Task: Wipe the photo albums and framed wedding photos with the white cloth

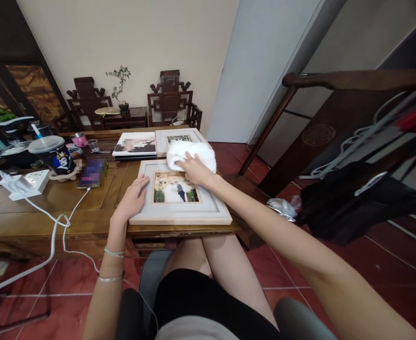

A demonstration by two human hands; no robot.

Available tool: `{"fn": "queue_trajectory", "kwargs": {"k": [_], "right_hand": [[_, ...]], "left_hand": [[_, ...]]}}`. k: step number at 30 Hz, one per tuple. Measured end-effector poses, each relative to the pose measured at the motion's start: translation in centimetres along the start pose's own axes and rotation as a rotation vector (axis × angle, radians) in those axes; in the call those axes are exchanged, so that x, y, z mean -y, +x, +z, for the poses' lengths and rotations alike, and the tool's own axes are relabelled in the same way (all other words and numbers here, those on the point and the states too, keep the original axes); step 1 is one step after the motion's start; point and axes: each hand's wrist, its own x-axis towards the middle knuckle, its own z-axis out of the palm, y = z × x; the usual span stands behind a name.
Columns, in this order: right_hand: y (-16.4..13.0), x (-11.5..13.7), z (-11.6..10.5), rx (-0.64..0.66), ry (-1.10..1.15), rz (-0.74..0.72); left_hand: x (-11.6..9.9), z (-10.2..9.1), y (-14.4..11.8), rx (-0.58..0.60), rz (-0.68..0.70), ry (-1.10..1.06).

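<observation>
While your left hand rests on the near picture frame, its fingers extended along the left border without gripping, your right hand holds a white cloth, fingers slightly spread over its top. The cloth lies directly under those right fingers, at the frame's far right part. It is thick, fluffy and bunched into a rounded bundle. The rectangular frame shows pale wood sides and a white border around a printed photograph, which lies between your hands. Just beyond your right fingers is a second picture frame, partly covered from view. Nearer you, the first frame reaches the front edge of the wooden worktop; bare wood runs left of your left fingers, towards a phone.
</observation>
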Motion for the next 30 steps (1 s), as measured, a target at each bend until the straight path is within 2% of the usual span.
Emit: {"fn": "queue_trajectory", "kwargs": {"k": [2,5,7,10,12,14,16,18,21,23,27,30], "right_hand": [[-0.1,0.7,0.0,0.033,-0.028,-0.031],[-2.6,2.6,-0.9,0.111,-0.024,-0.084],[-5.2,3.9,-2.7,0.185,0.017,-0.141],[-9.0,5.4,-6.4,0.372,0.158,-0.278],[-10.7,6.4,-8.2,0.412,0.183,-0.298],[-11.4,7.3,-8.7,0.401,0.184,-0.284],[-10.9,7.9,-7.6,0.360,0.191,-0.267],[-9.5,7.7,-5.6,0.290,0.185,-0.253],[-6.0,6.1,-2.4,0.166,0.104,-0.201],[-3.3,4.7,-1.0,0.100,0.044,-0.156],[1.2,3.7,-0.3,0.038,-0.022,-0.115],[2.2,5.3,-0.3,0.087,-0.046,-0.145]], "left_hand": [[0.0,0.0,0.0,-0.008,-0.004,-0.005],[-0.1,0.1,0.0,-0.019,-0.008,-0.006],[-0.2,0.2,0.0,-0.022,-0.012,-0.002],[-0.3,0.3,0.0,-0.024,-0.017,-0.004],[-0.2,0.3,0.0,-0.026,-0.014,-0.003],[-0.1,0.3,0.0,-0.024,-0.004,0.004],[0.0,0.3,0.0,-0.019,0.006,0.009],[0.1,0.3,0.0,-0.017,0.010,0.007],[0.2,0.3,0.0,-0.019,0.008,0.001],[0.3,0.4,0.0,-0.009,0.005,-0.001],[0.2,0.4,0.0,0.020,-0.039,-0.029],[-0.4,0.4,0.0,0.003,-0.054,-0.095]]}}
